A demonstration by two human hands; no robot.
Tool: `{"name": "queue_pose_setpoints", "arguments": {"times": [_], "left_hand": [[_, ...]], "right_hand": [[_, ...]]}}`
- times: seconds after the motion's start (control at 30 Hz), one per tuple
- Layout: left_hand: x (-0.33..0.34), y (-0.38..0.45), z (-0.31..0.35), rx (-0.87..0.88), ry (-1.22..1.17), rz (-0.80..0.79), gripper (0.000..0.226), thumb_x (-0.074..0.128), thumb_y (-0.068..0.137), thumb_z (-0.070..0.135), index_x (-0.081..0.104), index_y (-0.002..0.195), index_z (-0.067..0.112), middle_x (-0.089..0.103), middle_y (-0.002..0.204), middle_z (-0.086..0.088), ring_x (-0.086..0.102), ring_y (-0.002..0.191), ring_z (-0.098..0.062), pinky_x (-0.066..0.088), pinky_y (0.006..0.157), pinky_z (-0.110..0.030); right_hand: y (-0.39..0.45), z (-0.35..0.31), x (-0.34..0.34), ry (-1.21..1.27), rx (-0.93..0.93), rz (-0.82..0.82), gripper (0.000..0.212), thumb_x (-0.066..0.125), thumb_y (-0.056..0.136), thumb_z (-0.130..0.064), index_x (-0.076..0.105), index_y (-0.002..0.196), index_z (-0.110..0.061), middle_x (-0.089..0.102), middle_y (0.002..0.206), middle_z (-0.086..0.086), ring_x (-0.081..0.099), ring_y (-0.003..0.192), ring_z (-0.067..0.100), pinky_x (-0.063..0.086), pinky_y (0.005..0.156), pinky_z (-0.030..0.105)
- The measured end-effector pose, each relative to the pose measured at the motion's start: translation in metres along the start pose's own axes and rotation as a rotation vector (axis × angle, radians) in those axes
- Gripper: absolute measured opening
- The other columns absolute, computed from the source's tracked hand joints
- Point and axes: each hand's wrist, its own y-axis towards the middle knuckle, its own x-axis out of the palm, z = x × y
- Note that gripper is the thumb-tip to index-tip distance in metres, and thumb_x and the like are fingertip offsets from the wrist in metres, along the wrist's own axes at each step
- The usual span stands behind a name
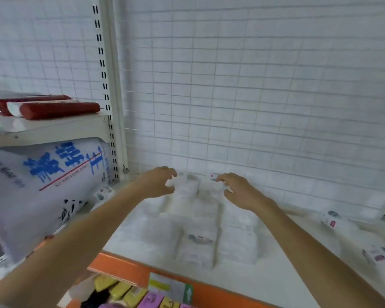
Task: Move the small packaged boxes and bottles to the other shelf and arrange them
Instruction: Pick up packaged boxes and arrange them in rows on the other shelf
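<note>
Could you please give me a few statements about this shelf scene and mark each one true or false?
1. Both hands reach toward the white packets at the back of the shelf. True: left hand, right hand, white packets.
2. The shelf has a blue front edge. False: it is orange.
3. A large sack with blue writing stands left of the packets. True.
4. The red rolls lie below the sack. False: they lie on a shelf above it.
</note>
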Motion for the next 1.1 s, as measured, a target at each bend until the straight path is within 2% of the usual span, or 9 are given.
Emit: {"name": "queue_pose_setpoints", "arguments": {"times": [0.07, 0.2, 0.33, 0.53, 0.6, 0.67, 0.77, 0.93, 1.1], "left_hand": [[0.004, 0.022, -0.021, 0.005, 0.028, -0.046, 0.052, 0.058, 0.087, 0.034, 0.041, 0.133, 0.016, 0.046, 0.132, -0.004, 0.046, 0.119, -0.021, 0.039, 0.094, -0.032], [0.011, 0.056, -0.062, 0.006, -0.012, -0.097, 0.064, 0.061, 0.085, 0.038, 0.035, 0.137, 0.011, 0.039, 0.137, -0.007, 0.043, 0.121, -0.023, 0.038, 0.096, -0.034], [0.018, 0.082, -0.095, 0.02, -0.062, -0.159, 0.077, 0.063, 0.082, 0.044, 0.028, 0.141, 0.009, 0.033, 0.142, -0.008, 0.037, 0.126, -0.024, 0.036, 0.098, -0.034], [0.034, 0.107, -0.113, 0.048, -0.198, -0.281, 0.087, 0.068, 0.074, 0.052, 0.03, 0.14, 0.01, 0.037, 0.139, -0.006, 0.039, 0.125, -0.022, 0.036, 0.103, -0.036], [0.041, 0.111, -0.112, 0.043, -0.249, -0.268, 0.083, 0.071, 0.071, 0.052, 0.038, 0.135, 0.011, 0.043, 0.132, -0.005, 0.045, 0.117, -0.021, 0.04, 0.097, -0.033], [0.047, 0.114, -0.111, 0.051, -0.277, -0.235, 0.071, 0.073, 0.069, 0.051, 0.048, 0.123, 0.013, 0.052, 0.121, -0.003, 0.05, 0.102, -0.018, 0.042, 0.083, -0.028], [0.053, 0.115, -0.112, 0.097, -0.258, -0.171, 0.052, 0.071, 0.071, 0.049, 0.058, 0.11, 0.016, 0.06, 0.111, -0.003, 0.049, 0.086, -0.014, 0.035, 0.069, -0.023], [0.053, 0.11, -0.116, 0.142, -0.242, -0.154, 0.063, 0.07, 0.071, 0.053, 0.054, 0.121, 0.018, 0.056, 0.121, 0.0, 0.051, 0.109, -0.017, 0.04, 0.083, -0.025], [0.055, 0.1, -0.117, 0.157, -0.233, -0.167, 0.071, 0.068, 0.075, 0.05, 0.042, 0.134, 0.021, 0.047, 0.131, 0.001, 0.039, 0.124, -0.019, 0.035, 0.097, -0.032]], "right_hand": [[0.02, -0.001, 0.002, -0.109, 0.032, -0.03, 0.052, 0.039, 0.089, 0.004, 0.039, 0.137, -0.016, 0.036, 0.143, 0.003, 0.035, 0.131, 0.019, 0.029, 0.105, 0.026], [0.054, -0.003, 0.005, -0.455, 0.055, -0.027, 0.064, 0.04, 0.081, 0.011, 0.035, 0.139, -0.018, 0.036, 0.143, 0.002, 0.038, 0.126, 0.022, 0.037, 0.099, 0.034], [0.079, -0.001, 0.012, -0.769, 0.009, -0.073, 0.063, 0.039, 0.09, 0.0, 0.023, 0.145, -0.027, 0.028, 0.148, 0.0, 0.038, 0.126, 0.022, 0.039, 0.093, 0.031], [0.104, -0.007, 0.009, -0.964, 0.021, -0.245, 0.059, 0.041, 0.096, -0.011, 0.021, 0.145, -0.037, 0.003, 0.157, 0.004, 0.022, 0.139, 0.022, 0.033, 0.103, 0.035], [0.107, -0.007, 0.008, -0.989, 0.041, -0.289, 0.059, 0.042, 0.096, -0.011, 0.021, 0.144, -0.038, 0.001, 0.157, 0.001, 0.02, 0.14, 0.021, 0.033, 0.105, 0.035], [0.111, -0.007, 0.007, -1.006, 0.057, -0.319, 0.061, 0.046, 0.095, -0.013, 0.021, 0.143, -0.041, 0.001, 0.157, -0.002, 0.021, 0.14, 0.02, 0.034, 0.105, 0.035], [0.113, -0.009, 0.004, -1.054, 0.098, -0.405, 0.076, 0.059, 0.086, -0.013, 0.017, 0.145, -0.039, -0.002, 0.157, -0.006, 0.018, 0.141, 0.019, 0.033, 0.104, 0.033], [0.107, -0.014, 0.003, -0.949, 0.141, -0.415, 0.076, 0.061, 0.085, -0.015, 0.019, 0.145, -0.034, 0.007, 0.157, -0.01, 0.019, 0.14, 0.014, 0.029, 0.106, 0.03], [0.095, -0.017, 0.009, -0.665, 0.178, -0.233, 0.071, 0.07, 0.075, -0.031, 0.036, 0.136, -0.024, 0.043, 0.138, -0.007, 0.045, 0.12, 0.013, 0.036, 0.098, 0.024]]}}
